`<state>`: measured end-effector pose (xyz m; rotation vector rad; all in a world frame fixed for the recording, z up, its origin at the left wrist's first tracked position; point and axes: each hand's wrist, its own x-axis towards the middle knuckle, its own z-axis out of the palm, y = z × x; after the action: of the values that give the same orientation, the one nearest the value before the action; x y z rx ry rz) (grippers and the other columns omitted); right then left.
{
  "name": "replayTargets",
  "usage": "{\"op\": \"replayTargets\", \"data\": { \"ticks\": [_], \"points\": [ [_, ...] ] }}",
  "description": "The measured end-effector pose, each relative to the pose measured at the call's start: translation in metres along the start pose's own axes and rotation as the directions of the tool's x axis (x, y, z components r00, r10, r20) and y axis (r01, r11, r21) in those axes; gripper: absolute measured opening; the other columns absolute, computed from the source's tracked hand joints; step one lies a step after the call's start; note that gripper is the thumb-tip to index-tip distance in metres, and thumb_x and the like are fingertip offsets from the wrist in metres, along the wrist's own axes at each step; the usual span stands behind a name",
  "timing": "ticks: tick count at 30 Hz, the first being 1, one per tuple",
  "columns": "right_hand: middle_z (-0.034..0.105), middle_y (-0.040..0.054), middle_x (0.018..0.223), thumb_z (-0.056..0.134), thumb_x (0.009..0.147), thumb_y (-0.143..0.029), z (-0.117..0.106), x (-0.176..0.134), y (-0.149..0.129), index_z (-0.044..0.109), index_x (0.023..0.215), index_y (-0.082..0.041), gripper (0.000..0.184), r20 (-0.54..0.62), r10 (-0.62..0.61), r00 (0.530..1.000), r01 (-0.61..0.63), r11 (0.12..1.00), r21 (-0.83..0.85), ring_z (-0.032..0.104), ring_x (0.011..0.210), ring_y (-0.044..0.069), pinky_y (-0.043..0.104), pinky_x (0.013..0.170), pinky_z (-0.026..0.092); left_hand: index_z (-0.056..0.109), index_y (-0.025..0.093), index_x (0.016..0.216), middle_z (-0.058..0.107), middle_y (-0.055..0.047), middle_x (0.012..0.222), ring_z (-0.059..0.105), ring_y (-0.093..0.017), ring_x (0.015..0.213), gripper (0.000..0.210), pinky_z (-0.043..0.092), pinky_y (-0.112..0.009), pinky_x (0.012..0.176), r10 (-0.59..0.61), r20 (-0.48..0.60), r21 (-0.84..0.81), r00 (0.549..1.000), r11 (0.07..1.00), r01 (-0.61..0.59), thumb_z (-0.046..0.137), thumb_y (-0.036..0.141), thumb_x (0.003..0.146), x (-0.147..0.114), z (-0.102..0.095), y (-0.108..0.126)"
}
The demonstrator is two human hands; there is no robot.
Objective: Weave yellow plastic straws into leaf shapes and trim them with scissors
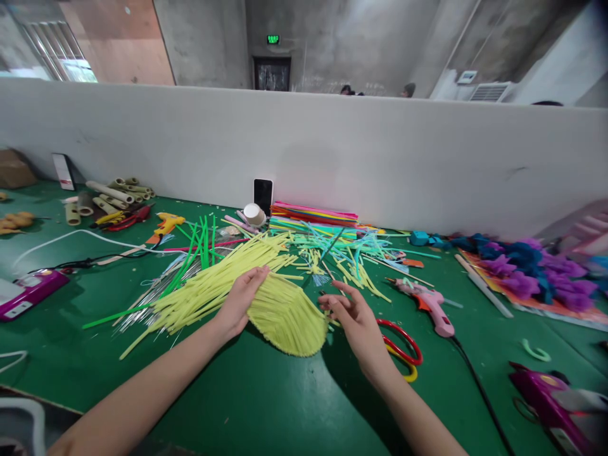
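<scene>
My left hand [244, 303] pinches a yellow-green leaf-shaped piece [287, 313] made of fuzzy pipe cleaners laid side by side, its rounded end pointing right. My right hand [350, 320] hovers by that rounded end, fingers loosely bent and apart; I make out nothing held in it. Scissors with red and yellow handles [403, 348] show just behind this hand, their blades partly hidden by it. Beyond the left hand lies a heap of loose yellow-green pipe cleaners [209, 278]. Green pipe cleaners [205, 244] and silvery wires [159, 294] lie around the heap.
A pink glue gun [430, 304] with a black cord lies right; a yellow glue gun [168, 223] lies left. Coloured pipe cleaner bundles [313, 215], a phone [263, 195] and a white cup [254, 215] stand by the partition [304, 145]. Purple power strips [35, 294] flank the table.
</scene>
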<state>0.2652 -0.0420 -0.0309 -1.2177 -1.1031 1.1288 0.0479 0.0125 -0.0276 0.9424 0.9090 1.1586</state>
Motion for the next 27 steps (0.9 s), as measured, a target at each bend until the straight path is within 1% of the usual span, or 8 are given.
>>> {"op": "replayTargets", "data": {
  "ticks": [2,4,7,12,16,19,23,27],
  "points": [
    [0.071,0.009,0.094,0.062,0.081,-0.048,0.0,0.0,0.0,0.047,0.117,-0.019,0.049,0.005,-0.013,1.0,0.013,1.0,-0.014,0.065,0.084,0.02,0.034,0.079,0.049,0.064,0.017,0.095,0.067,-0.003,0.084,0.063,-0.015,0.073,0.038,0.048,-0.024,0.068,-0.053,0.063,0.074,0.997,0.996,0.048,0.07,0.048,0.075,-0.002,0.0,0.001],
    [0.071,0.0086,0.091,0.061,0.081,-0.048,-0.001,0.001,0.002,0.048,0.116,-0.018,0.048,0.01,-0.028,1.0,0.029,0.999,-0.035,0.065,0.081,0.02,0.034,0.078,0.049,0.065,0.018,0.098,0.069,-0.004,0.088,0.065,-0.017,0.076,0.042,0.049,-0.025,0.068,-0.113,0.097,0.18,0.989,0.979,0.094,0.075,0.046,0.069,-0.002,-0.002,0.0],
    [0.071,0.0086,0.089,0.059,0.082,-0.049,-0.001,0.003,0.005,0.047,0.118,-0.016,0.05,0.02,-0.055,0.998,0.056,0.996,-0.072,0.065,0.08,0.019,0.035,0.079,0.05,0.066,0.017,0.094,0.07,-0.004,0.085,0.066,-0.019,0.076,0.042,0.048,-0.025,0.066,-0.182,0.114,0.302,0.977,0.943,0.14,0.079,0.045,0.065,0.0,-0.006,-0.004],
    [0.069,0.0079,0.091,0.056,0.084,-0.048,-0.002,0.0,0.005,0.042,0.126,-0.016,0.054,0.098,-0.05,0.994,0.064,0.987,-0.145,0.064,0.082,0.02,0.035,0.078,0.05,0.063,0.016,0.08,0.067,-0.002,0.071,0.063,-0.016,0.062,0.037,0.045,-0.023,0.056,-0.26,0.105,0.326,0.96,0.921,0.214,0.079,0.045,0.064,0.005,-0.011,-0.006],
    [0.069,0.0049,0.091,0.061,0.083,-0.041,-0.004,-0.001,0.005,0.036,0.133,-0.02,0.06,0.15,-0.049,0.987,0.087,0.963,-0.257,0.063,0.082,0.019,0.033,0.075,0.05,0.061,0.016,0.075,0.065,0.0,0.067,0.062,-0.014,0.059,0.035,0.045,-0.023,0.055,-0.258,0.074,0.285,0.963,0.931,0.228,0.08,0.043,0.062,0.005,-0.01,-0.005],
    [0.069,0.0027,0.089,0.064,0.081,-0.037,-0.004,-0.001,0.006,0.029,0.138,-0.022,0.068,0.163,-0.041,0.986,0.088,0.951,-0.295,0.062,0.076,0.017,0.031,0.072,0.049,0.058,0.017,0.073,0.064,0.001,0.066,0.061,-0.014,0.059,0.035,0.044,-0.022,0.054,-0.229,0.074,0.247,0.971,0.947,0.205,0.079,0.042,0.063,0.004,-0.009,-0.005],
    [0.069,0.0008,0.085,0.065,0.08,-0.037,-0.001,-0.002,0.008,0.025,0.14,-0.022,0.074,0.165,-0.027,0.986,0.076,0.952,-0.296,0.061,0.073,0.016,0.029,0.07,0.048,0.055,0.018,0.073,0.062,0.002,0.066,0.06,-0.014,0.058,0.034,0.041,-0.021,0.052,-0.17,0.082,0.246,0.982,0.958,0.145,0.077,0.042,0.065,0.002,-0.009,-0.006],
    [0.069,0.0009,0.082,0.067,0.078,-0.039,0.001,-0.001,0.007,0.03,0.137,-0.02,0.071,0.149,0.002,0.989,0.029,0.979,-0.201,0.062,0.077,0.017,0.03,0.075,0.047,0.055,0.018,0.073,0.059,0.004,0.065,0.056,-0.012,0.058,0.032,0.039,-0.02,0.053,-0.109,0.081,0.265,0.991,0.961,0.084,0.076,0.042,0.066,0.0,-0.005,-0.005]
  ]
}}
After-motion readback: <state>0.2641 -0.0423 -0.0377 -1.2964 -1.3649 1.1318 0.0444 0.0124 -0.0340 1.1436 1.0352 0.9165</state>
